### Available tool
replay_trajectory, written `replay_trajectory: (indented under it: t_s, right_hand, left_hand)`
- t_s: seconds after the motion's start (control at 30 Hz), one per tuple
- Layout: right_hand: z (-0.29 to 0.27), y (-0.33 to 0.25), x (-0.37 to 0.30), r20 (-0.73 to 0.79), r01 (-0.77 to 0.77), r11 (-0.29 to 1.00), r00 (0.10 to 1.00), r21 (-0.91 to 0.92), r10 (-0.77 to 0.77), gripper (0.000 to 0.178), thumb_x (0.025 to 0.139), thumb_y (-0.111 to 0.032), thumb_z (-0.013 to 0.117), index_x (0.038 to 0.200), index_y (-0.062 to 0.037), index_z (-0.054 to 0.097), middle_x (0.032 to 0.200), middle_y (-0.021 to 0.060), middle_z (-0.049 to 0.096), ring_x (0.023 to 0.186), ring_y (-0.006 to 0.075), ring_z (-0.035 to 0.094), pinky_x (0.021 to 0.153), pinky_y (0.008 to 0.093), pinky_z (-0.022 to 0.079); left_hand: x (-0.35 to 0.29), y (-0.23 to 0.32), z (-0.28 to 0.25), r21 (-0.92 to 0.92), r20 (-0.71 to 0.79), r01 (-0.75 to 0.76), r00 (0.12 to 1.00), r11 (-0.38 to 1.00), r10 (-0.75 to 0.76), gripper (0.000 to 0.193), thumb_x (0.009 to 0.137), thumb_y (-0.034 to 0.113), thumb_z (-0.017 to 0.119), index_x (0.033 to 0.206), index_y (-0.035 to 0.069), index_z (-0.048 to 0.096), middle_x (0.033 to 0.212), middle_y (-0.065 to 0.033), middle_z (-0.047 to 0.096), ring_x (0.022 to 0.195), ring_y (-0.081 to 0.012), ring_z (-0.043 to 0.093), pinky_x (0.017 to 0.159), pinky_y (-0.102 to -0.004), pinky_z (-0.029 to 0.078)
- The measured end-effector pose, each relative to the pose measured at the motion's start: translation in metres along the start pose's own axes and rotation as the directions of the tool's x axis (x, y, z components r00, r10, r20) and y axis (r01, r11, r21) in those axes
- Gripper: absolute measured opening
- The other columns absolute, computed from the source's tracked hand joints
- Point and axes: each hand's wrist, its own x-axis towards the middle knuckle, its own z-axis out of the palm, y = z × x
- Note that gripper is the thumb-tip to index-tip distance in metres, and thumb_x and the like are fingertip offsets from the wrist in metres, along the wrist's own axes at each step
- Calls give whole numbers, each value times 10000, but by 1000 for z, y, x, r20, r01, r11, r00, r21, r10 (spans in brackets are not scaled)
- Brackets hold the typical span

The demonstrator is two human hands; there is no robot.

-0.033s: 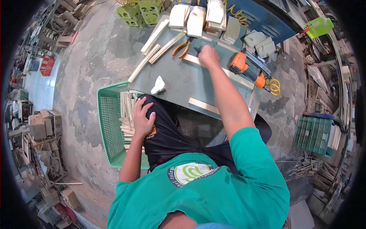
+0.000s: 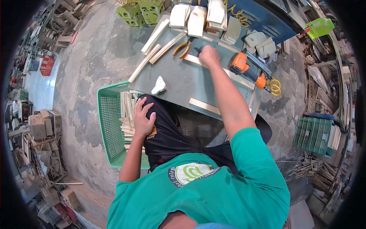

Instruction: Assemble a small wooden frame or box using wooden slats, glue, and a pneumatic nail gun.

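Pale lettering [image 2: 173, 176] borders the round emblem [image 2: 192, 171] on the green shirt [image 2: 228, 198].

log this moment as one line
left hand: on dark trouser leg | right hand: at table, grip unclear | nearby: orange-handled pliers

Place: a woodworking workshop, where I sit at a low grey work table [image 2: 171, 72].
Stock on my table: pale wooden strips [image 2: 155, 36], several laid out; shaped boards [image 2: 196, 21], stacked at the far edge.
Tools before me: one orange nail gun [image 2: 239, 63], near a coiled yellow hose [image 2: 279, 88]; one pair of orange-handled pliers [image 2: 186, 50].
Basket at my left: green plastic basket [image 2: 108, 126], holding cut wood pieces [image 2: 126, 110].
Floor around me: worn, patchy concrete [image 2: 84, 95].
Right side: a heap of sticks [image 2: 315, 166].
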Motion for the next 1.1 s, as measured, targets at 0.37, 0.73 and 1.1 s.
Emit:
replay_trajectory:
  t_s: [0.37,0.73,1.1]
  right_hand:
    - [16,20,22,41,125,991,992,-50,-123,285,828,-255,715,1040,-66,734,1047,196,716,1019,356,678,871,447,545]
    - [20,120,-93,-315,184,714,948,675,54,336,852,-202,724,1155,-62,681,858,121,713,765,193,679,709,326,521]
    - [47,124,-125,-354,93,945,935,313,25,345,865,-152,695,1200,-72,706,999,183,735,878,311,710,834,392,543]
  left_hand:
    - [1,-3,-2,-20,38,29,999,999,-29,395,789,213,677,1171,111,678,1457,-130,488,1413,-369,373,1149,-503,286]
    - [1,-9,0,-50,33,15,999,999,-14,401,786,198,691,1181,135,679,1461,-107,488,1418,-353,374,1146,-500,274]
    - [4,-6,5,-43,34,-24,999,999,26,379,799,180,670,1167,95,673,1441,-140,498,1397,-387,387,1144,-508,291]
